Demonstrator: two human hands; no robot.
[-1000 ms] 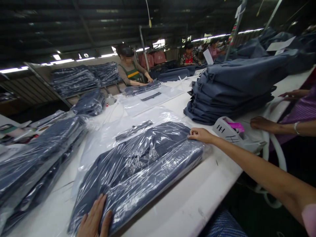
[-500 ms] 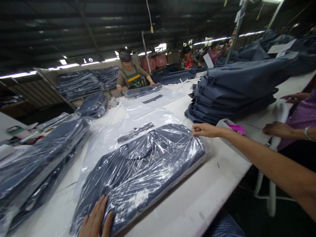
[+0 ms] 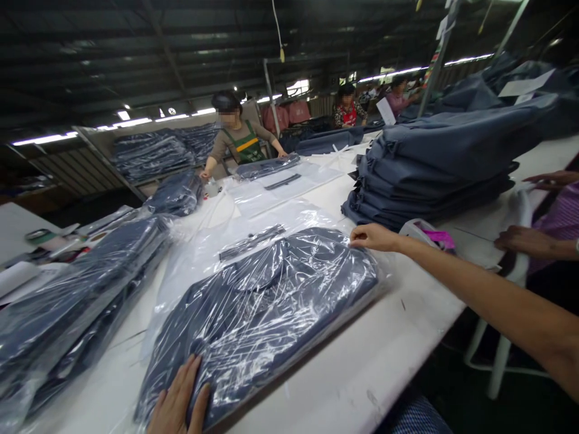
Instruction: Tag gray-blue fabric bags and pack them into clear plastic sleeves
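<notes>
A folded navy garment (image 3: 257,307) lies in a clear plastic bag on the white table in front of me. My left hand (image 3: 178,401) rests flat on the bag's near left part, fingers stretched out. At the far right corner, my right hand (image 3: 373,237) pinches the edge of the plastic bag (image 3: 382,271) between thumb and fingers. Behind the garment a flat, clear bag (image 3: 199,253) with a dark printed strip (image 3: 251,241) is spread out, partly under the bagged garment.
Bagged navy garments (image 3: 90,289) are stacked on the left. A tall pile of unbagged navy garments (image 3: 434,163) stands at the right, near a white holder with something pink (image 3: 441,238). A co-worker (image 3: 244,138) handles another bag across the table (image 3: 362,355); another person's hand (image 3: 520,241) is at right.
My hands hold nearly the same places on the bagged garment. The view has shifted slightly. The co-worker across the table has reached a hand out toward the bagged pile beside them.
</notes>
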